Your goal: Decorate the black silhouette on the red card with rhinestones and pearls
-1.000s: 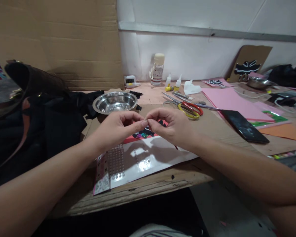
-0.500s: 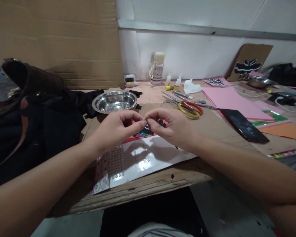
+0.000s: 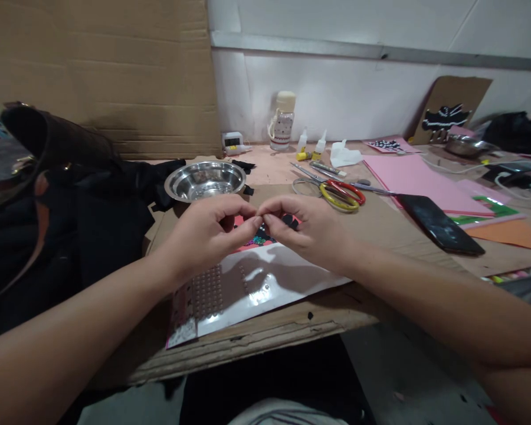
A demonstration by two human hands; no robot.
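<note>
My left hand (image 3: 212,233) and my right hand (image 3: 303,230) meet fingertip to fingertip above the bench, both closed in a pinch. Whatever lies between the fingers is too small to make out. Beneath them, partly covered, is a black cut-out piece (image 3: 269,231) with shiny coloured beads, lying on red material (image 3: 243,247). Closer to me lies a white sheet (image 3: 292,277) of stick-on gems, with rows of small round gems (image 3: 207,292) at its left side.
A steel bowl (image 3: 170,188) stands behind my left hand. Scissors (image 3: 340,198), a phone (image 3: 440,223) and pink sheets (image 3: 425,183) lie to the right. Glue bottles (image 3: 321,146) and a drinking bottle (image 3: 283,124) are at the back. Dark cloth (image 3: 110,236) fills the left.
Both hands stay pinched together in nearly the same place. My left hand has shifted very slightly, covering a little more of the beaded piece.
</note>
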